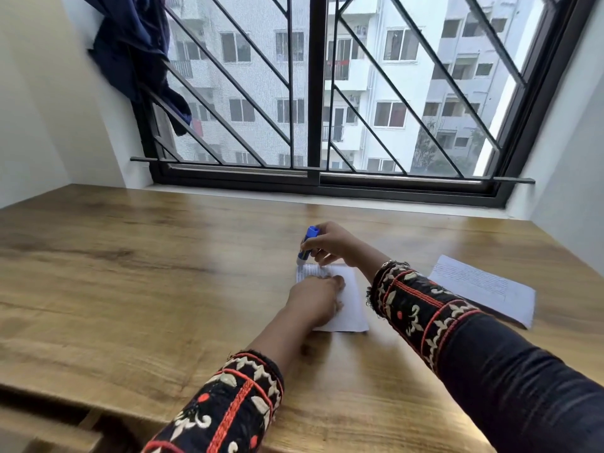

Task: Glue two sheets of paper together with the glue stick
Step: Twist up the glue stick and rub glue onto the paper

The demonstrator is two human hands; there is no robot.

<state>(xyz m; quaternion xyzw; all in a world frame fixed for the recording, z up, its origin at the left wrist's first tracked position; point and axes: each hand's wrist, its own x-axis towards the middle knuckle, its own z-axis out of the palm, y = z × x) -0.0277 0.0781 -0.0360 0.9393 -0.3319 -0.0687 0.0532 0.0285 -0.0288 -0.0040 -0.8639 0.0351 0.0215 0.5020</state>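
Observation:
A small white sheet of paper (351, 302) lies on the wooden table (147, 273) in the middle. My left hand (315, 300) presses flat on it, covering its left part. My right hand (330, 245) grips a blue glue stick (307, 243), tilted, with its lower tip touching the far left corner of the sheet. A second white sheet (483, 287) with faint lines of print lies to the right, partly behind my right forearm.
A barred window (313, 93) with a dark frame runs along the table's far edge. Dark blue cloth (137, 53) hangs at the window's upper left. White walls close in both sides. The table's near edge is at the bottom left.

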